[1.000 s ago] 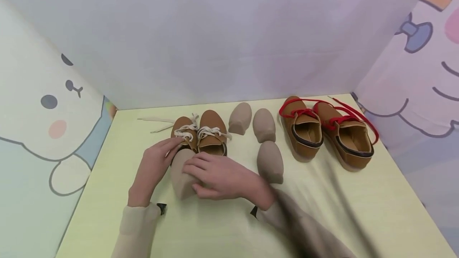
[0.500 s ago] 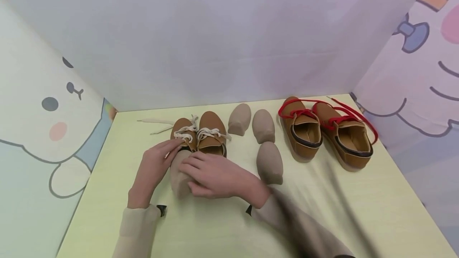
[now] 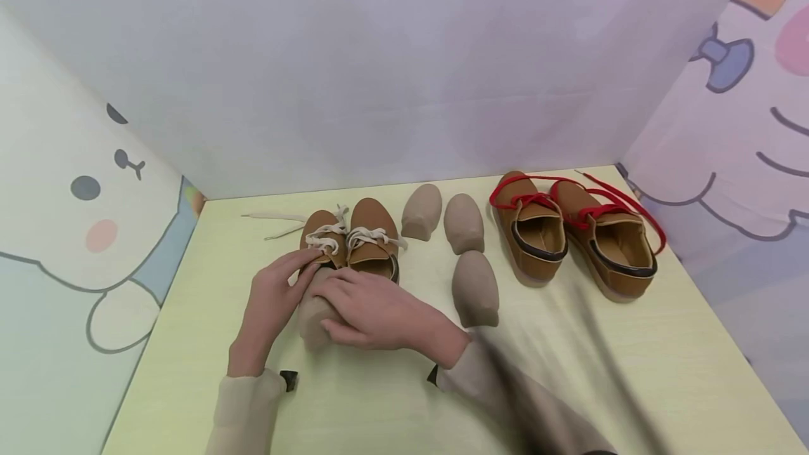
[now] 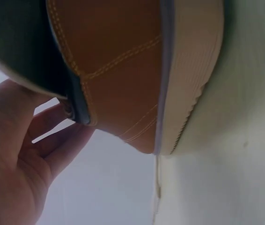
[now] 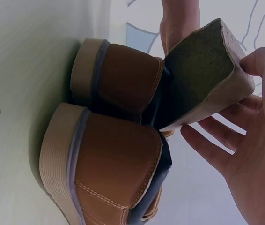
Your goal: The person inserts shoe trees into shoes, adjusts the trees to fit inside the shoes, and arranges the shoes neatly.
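Note:
A beige moulded shoe insert (image 3: 314,318) is tilted, its front end in the opening of the left brown shoe (image 3: 319,223) with white laces. My right hand (image 3: 379,311) grips the insert; in the right wrist view, thumb and fingers hold the sides of the hollow insert (image 5: 202,70) near its raised rear. My left hand (image 3: 268,300) pinches the shoe's collar; the left wrist view shows its fingertips at the dark edge of the brown shoe (image 4: 118,93). Close beside stands the matching brown shoe (image 3: 374,220). The insert's tip is hidden inside the shoe.
Three more inserts lie to the right: one at the back (image 3: 422,211), one beside it (image 3: 464,223), one nearer (image 3: 476,288). Farther right stand two brown shoes with red laces, an inner one (image 3: 531,230) and an outer one (image 3: 609,244). A wall (image 3: 404,90) rises behind the table.
My right hand has shifted slightly left with the insert, whose rear end has swung a little to the left. My left hand stays at the shoe's collar.

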Action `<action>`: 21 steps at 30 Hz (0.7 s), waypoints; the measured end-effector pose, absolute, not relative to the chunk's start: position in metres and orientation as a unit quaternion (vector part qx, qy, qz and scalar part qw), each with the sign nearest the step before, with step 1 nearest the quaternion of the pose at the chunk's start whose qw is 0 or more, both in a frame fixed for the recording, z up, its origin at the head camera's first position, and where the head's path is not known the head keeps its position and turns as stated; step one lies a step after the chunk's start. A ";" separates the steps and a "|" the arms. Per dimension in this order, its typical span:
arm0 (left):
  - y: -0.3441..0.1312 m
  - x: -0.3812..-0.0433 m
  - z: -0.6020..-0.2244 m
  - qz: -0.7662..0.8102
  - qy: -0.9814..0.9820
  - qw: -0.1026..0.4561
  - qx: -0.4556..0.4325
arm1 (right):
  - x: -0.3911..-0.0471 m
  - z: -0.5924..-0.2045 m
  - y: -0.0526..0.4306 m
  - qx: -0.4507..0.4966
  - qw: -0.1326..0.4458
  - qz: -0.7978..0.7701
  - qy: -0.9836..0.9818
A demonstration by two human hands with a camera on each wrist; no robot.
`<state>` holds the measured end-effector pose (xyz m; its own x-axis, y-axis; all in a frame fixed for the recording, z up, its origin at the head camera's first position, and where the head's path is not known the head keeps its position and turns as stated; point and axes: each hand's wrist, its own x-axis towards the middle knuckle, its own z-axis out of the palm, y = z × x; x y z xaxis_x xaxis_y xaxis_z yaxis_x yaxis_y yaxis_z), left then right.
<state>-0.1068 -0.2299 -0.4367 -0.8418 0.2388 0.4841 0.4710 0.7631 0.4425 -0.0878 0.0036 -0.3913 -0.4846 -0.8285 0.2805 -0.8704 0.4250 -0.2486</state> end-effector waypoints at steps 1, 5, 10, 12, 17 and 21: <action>-0.230 -0.106 -0.438 -0.288 -0.916 0.206 -0.189 | -0.088 -0.392 0.003 0.505 0.061 0.181 -0.842; -0.230 -0.104 -0.441 -0.302 -0.911 0.216 -0.181 | -0.087 -0.396 0.000 0.505 0.079 0.172 -0.842; -0.229 -0.105 -0.442 -0.301 -0.908 0.227 -0.182 | -0.087 -0.400 -0.002 0.497 0.107 0.167 -0.845; -0.229 -0.106 -0.443 -0.296 -0.909 0.232 -0.181 | -0.087 -0.401 -0.004 0.492 0.116 0.169 -0.846; -0.230 -0.107 -0.444 -0.280 -0.910 0.245 -0.180 | -0.089 -0.404 -0.007 0.478 0.119 0.179 -0.852; -0.230 -0.108 -0.444 -0.274 -0.907 0.259 -0.187 | -0.092 -0.405 -0.010 0.462 0.103 0.184 -0.862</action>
